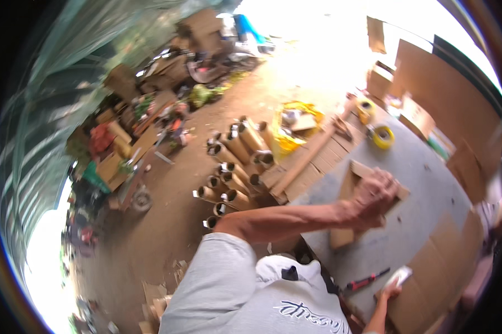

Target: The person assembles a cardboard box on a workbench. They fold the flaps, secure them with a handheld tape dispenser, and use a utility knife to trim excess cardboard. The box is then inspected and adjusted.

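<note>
My left arm reaches across to a folded brown cardboard piece [344,238] on the grey tabletop [423,181]. My left hand [376,197] is closed over the cardboard, its fingers curled and somewhat blurred. The cardboard has a narrow strip and raised edges; my hand covers its middle. Low at the right, my right hand [391,290] is closed around a small white object [399,276] whose kind I cannot make out. Beside it lies a slim red-and-black tool [367,279]. A large flat cardboard sheet [437,273] spreads under and beyond my right hand.
Tape rolls, one yellow [382,137] and one clear-and-yellow [365,109], sit at the table's far end. Several cardboard tubes [237,146] stand on the floor left of the table, near a yellow bag [288,143]. Piled scrap [162,72] lines the far left; a tall cardboard panel [445,86] stands right.
</note>
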### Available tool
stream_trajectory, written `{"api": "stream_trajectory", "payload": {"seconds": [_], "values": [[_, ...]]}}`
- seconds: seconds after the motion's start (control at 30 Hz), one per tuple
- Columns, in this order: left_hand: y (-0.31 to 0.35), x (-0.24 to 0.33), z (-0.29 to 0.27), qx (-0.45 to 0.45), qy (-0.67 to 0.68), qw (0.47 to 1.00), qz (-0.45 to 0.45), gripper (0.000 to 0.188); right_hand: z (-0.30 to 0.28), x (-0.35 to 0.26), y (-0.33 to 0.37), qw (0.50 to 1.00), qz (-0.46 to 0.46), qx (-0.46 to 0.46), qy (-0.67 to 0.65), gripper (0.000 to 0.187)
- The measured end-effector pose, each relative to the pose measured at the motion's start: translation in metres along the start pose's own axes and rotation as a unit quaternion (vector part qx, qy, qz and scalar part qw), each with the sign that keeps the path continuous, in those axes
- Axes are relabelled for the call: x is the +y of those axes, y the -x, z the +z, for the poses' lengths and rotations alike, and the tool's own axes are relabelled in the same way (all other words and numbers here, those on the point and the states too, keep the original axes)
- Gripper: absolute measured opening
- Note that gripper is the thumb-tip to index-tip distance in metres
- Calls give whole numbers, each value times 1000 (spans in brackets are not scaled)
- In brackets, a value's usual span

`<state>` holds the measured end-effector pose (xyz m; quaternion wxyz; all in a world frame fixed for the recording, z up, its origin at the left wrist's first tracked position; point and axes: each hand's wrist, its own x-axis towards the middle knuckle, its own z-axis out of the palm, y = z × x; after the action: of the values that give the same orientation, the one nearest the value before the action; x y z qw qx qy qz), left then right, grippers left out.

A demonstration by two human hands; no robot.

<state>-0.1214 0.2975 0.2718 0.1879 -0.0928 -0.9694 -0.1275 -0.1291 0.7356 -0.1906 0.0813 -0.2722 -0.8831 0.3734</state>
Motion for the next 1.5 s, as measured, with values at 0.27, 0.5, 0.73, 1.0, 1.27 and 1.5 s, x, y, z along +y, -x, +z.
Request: {"api": "stream_trajectory", "payload": {"seconds": [0.27,0.5,0.73,1.0,1.27,1.5], "values": [[-6,-2,-9,-3,35,999,10,76,-1,-33,8,991,6,-15,135,66],[-10,14,-13,-27,48,998,15,73,-14,-51,21,987,22,3,162,65],[12,15,-19,4,18,1000,21,68,-30,-74,42,997,21,-61,-34,61],[-8,24,-33,-90,149,965,195,61,4,-21,-10,991,-17,34,125,66],[-3,11,-22,-69,129,965,218,73,-5,-43,2,1000,7,-4,9,64],[-6,12,-20,-79,123,965,218,75,7,-19,-7,998,20,-5,-54,66]]}}
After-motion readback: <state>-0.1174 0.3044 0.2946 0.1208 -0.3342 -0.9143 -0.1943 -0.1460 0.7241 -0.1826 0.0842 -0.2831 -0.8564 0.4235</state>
